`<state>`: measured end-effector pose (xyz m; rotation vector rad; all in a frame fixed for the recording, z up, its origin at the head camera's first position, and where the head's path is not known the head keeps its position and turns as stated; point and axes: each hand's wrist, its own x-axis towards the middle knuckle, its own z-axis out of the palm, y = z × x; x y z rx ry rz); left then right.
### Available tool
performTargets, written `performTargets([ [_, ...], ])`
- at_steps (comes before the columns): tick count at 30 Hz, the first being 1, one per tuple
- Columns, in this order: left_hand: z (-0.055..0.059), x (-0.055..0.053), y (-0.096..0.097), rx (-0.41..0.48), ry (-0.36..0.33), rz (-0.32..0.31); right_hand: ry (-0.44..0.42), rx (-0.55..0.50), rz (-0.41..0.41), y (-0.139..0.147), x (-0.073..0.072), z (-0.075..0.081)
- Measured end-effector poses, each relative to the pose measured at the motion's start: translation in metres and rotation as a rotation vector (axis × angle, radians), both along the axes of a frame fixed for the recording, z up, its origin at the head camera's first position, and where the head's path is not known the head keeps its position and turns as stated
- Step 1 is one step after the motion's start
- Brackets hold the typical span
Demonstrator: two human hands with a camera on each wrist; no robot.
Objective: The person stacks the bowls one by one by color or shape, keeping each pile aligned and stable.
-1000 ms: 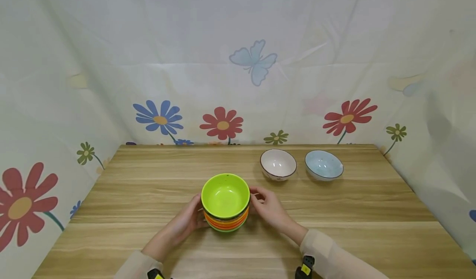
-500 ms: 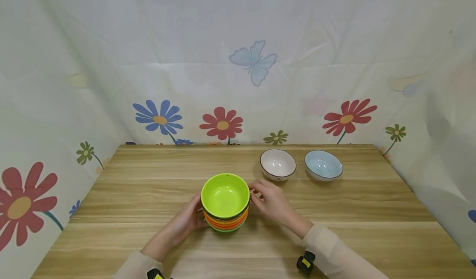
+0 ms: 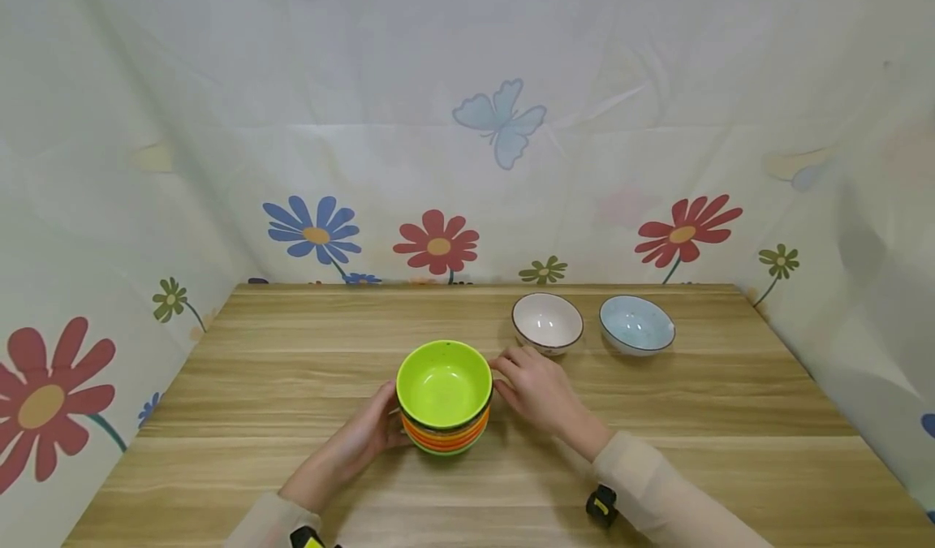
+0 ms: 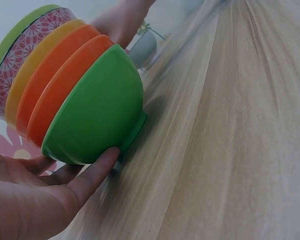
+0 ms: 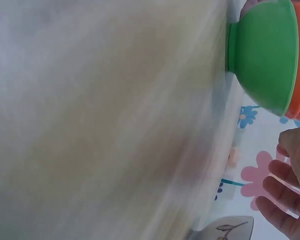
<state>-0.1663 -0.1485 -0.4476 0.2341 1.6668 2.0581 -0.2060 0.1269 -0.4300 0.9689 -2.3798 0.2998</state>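
I'm looking at a stack of bowls (image 3: 444, 398) standing upright on the table (image 3: 292, 353), between the two hands. I'm judging it stiff, smooth and rather slippery, so I'm favouring a two-sided hold low on the green bottom bowl (image 4: 97, 107). The left hand (image 3: 363, 434) is resting along the stack's left side, fingers spread and fairly straight. The right hand (image 3: 536, 386) is hovering just beside the other side, loosely bent, gripping nothing; whether a fingertip is touching the rim, I'm failing to tell. Beyond, a pale bowl (image 3: 547, 321) and a light blue bowl (image 3: 637, 324) are sitting apart.
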Motion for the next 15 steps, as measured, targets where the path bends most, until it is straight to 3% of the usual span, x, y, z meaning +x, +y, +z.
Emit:
performTargets([
  [7,0.001,0.0,0.0,0.01,0.001,-0.001,0.052,0.061,-0.059,0.006,-0.011,0.007],
  [15,0.002,0.0,0.0,-0.013,0.004,-0.012,0.091,0.056,-0.127,0.016,-0.025,0.011],
])
